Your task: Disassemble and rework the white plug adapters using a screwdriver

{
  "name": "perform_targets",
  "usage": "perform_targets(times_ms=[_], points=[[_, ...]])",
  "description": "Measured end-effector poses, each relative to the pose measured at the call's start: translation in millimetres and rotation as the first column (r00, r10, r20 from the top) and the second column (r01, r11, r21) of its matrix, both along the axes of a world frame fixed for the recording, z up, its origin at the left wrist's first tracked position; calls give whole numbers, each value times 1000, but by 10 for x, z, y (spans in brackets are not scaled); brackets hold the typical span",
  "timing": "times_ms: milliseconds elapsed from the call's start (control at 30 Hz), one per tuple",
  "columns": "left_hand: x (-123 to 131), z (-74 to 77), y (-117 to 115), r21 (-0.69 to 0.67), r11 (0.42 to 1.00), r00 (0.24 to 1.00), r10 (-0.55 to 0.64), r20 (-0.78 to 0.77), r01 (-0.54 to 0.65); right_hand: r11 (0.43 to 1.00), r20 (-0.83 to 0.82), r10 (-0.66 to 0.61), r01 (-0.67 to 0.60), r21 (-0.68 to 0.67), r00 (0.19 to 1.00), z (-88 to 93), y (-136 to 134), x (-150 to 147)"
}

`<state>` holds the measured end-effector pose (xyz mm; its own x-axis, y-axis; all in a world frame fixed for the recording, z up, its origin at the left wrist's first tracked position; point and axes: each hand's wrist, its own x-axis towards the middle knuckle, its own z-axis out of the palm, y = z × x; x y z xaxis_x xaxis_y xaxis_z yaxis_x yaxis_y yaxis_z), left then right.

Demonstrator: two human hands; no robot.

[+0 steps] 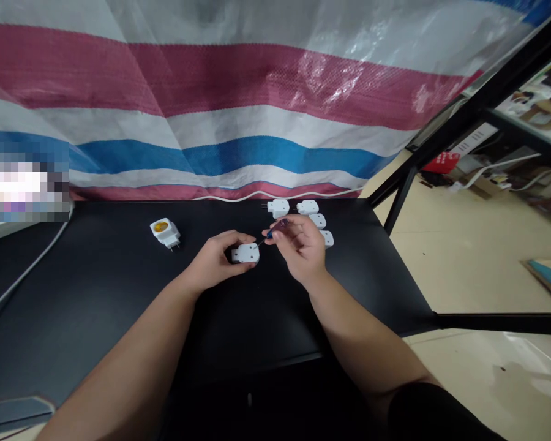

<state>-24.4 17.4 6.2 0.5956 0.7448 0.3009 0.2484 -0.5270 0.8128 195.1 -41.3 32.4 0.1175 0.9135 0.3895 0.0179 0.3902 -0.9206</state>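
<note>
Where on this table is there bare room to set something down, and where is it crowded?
Free black tabletop lies left of the white plug adapter with yellow window, and in front of the left hand and right hand. It is crowded at back right, where four white plastic adapters bunch behind the right hand.

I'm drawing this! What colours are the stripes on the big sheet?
Pinkish-red, white and blue, on the woven tarp, best in the head view.
</note>
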Motion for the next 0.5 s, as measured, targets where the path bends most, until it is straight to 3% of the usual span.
perform_targets(times_ms=[233,367,500], points=[[25,68,-33,39,998,999,-43,-17,43,998,54,21,-24,58,998,-94,21,-2],[46,79,-56,67,995,997,-72,-24,73,998,164,4,-13,57,986,-93,4,-3],[59,80,-82,85,992,995,-95,-23,97,990,217,8,-39,138,976,-86,-31,-18]])
